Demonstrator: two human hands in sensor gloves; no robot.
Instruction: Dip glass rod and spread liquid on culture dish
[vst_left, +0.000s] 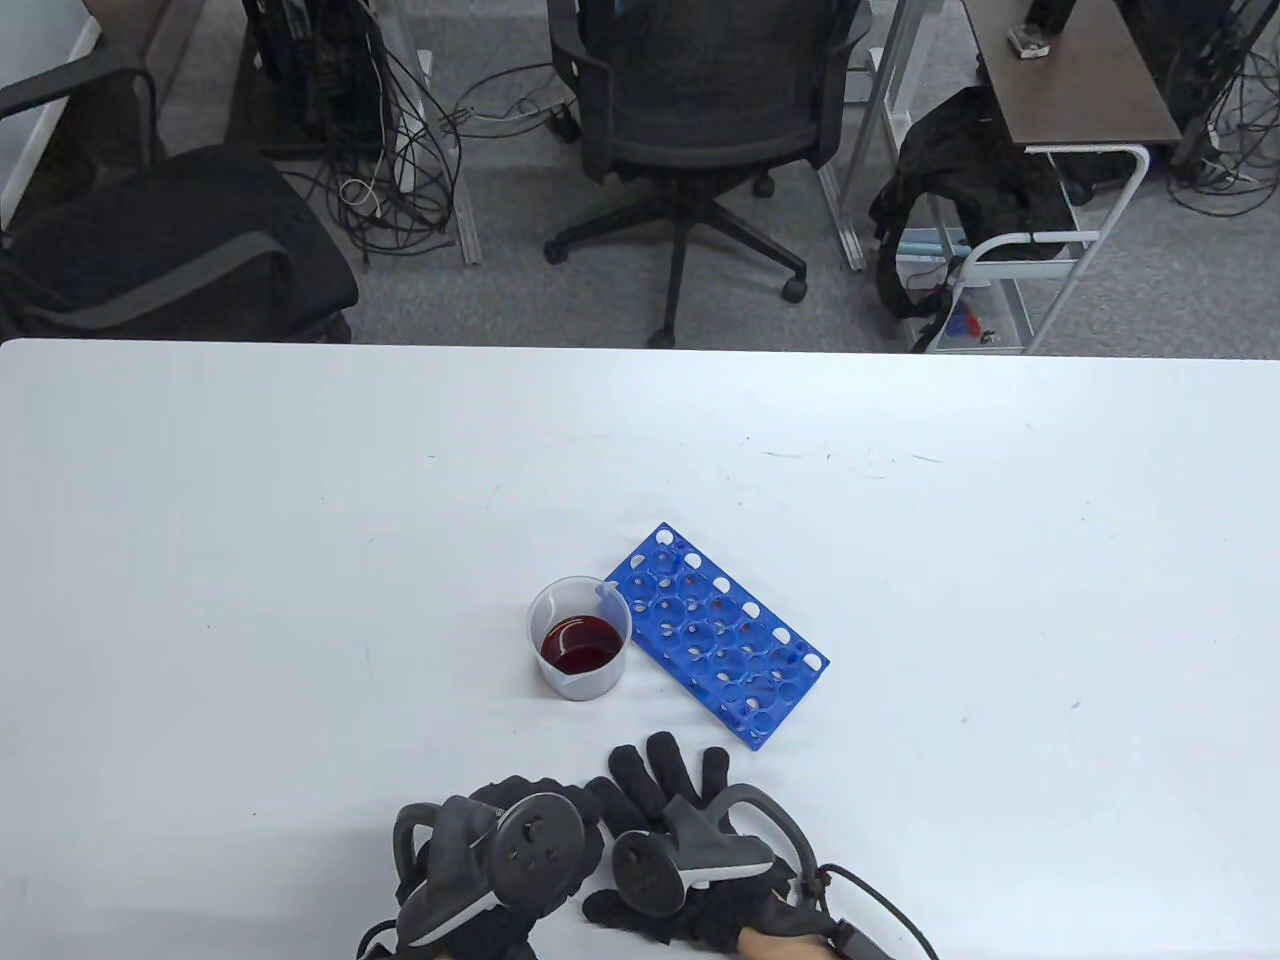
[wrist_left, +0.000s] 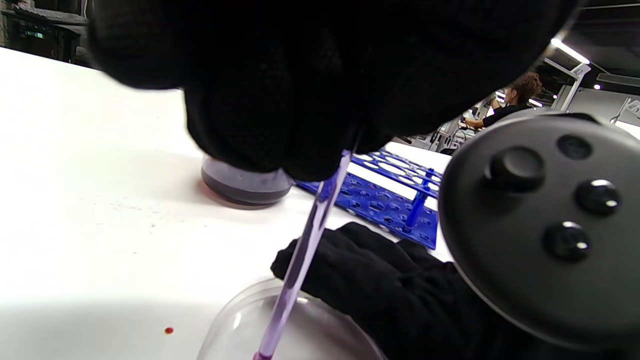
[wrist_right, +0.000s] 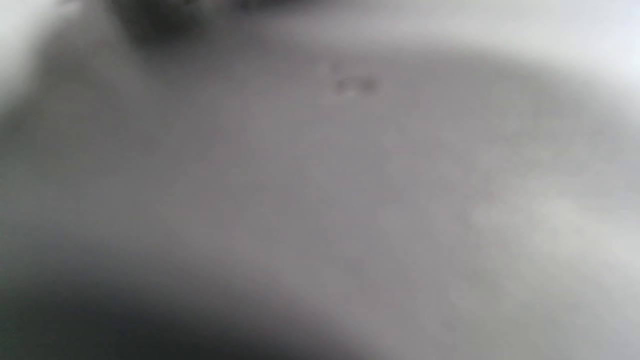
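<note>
My left hand (vst_left: 520, 850) is at the table's near edge and grips a clear glass rod (wrist_left: 305, 245). In the left wrist view the rod slants down into a clear culture dish (wrist_left: 235, 320), its tip reddish at the frame's bottom. My right hand (vst_left: 670, 790) lies flat beside it, fingers stretched toward the rack; in the left wrist view its fingers (wrist_left: 360, 270) rest on the dish's rim. A small beaker (vst_left: 579, 637) of dark red liquid stands beyond the hands. The dish is hidden under the hands in the table view. The right wrist view is a grey blur.
A blue test-tube rack (vst_left: 717, 633) lies flat just right of the beaker. A small red drop (wrist_left: 169, 330) sits on the white table (vst_left: 300, 560) left of the dish. Office chairs stand beyond the far table edge.
</note>
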